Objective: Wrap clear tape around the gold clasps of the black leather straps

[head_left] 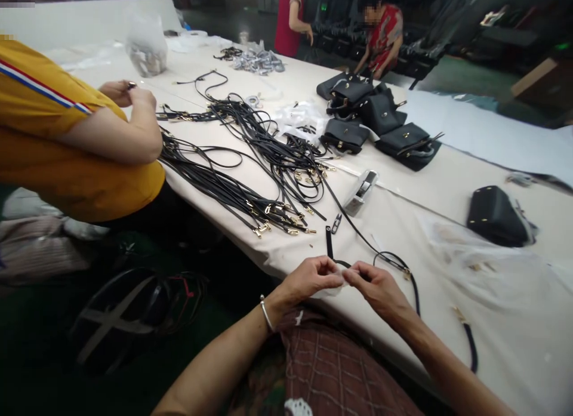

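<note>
My left hand (311, 279) and my right hand (378, 290) meet at the near edge of the white table (403, 189). Both pinch a thin black strap (331, 246) with a bit of clear wrapping between the fingertips. The strap loops off to the right past a gold clasp (406, 274) and hangs over the table edge. A silver bangle (267, 313) sits on my left wrist.
A big tangle of black straps with gold clasps (264, 183) covers the table's middle. Small black handbags (380, 126) stand farther back, one more (496, 216) at right. A person in a yellow shirt (67, 141) works at left; two people stand far behind.
</note>
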`<state>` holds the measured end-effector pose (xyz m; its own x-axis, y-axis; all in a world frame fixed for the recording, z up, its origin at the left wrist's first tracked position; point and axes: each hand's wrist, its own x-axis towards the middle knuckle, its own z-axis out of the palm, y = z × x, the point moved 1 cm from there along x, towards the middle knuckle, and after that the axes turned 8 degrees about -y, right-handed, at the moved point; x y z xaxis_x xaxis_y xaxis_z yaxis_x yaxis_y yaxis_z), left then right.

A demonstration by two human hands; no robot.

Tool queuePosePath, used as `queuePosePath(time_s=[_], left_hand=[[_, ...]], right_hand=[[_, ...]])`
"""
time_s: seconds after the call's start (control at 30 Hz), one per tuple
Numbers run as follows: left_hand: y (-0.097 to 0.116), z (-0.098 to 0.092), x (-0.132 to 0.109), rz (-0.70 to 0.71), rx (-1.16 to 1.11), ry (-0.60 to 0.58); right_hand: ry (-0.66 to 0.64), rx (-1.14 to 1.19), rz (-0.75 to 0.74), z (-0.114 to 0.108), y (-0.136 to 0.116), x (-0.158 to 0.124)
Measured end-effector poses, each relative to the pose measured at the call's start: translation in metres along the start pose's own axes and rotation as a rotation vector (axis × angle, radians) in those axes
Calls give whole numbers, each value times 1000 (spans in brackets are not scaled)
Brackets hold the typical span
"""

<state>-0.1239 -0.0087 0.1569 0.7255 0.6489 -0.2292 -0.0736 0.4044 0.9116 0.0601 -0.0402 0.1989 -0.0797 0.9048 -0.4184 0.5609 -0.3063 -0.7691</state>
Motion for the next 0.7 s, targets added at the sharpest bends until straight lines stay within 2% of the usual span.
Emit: queuePosePath(time_s=[0.1, 0.2, 0.27, 0.43, 0.57, 0.7], left_hand=[[-2, -3, 6, -30, -40, 28], [2, -10, 0, -28, -2, 64], [6, -18, -6, -21, 7, 107], [7, -43, -17, -3, -26, 186], [-4, -60, -16, 23, -115, 199], [-14, -65, -12, 26, -219, 141]], right_hand=[[19, -54, -11, -1, -5, 2], [23, -66, -63, -8, -10, 4], [36, -12, -70, -16, -16, 2], [48, 206, 31, -47, -29, -16], [48, 292, 98, -62, -32, -31], [13, 343, 140, -59, -32, -33]])
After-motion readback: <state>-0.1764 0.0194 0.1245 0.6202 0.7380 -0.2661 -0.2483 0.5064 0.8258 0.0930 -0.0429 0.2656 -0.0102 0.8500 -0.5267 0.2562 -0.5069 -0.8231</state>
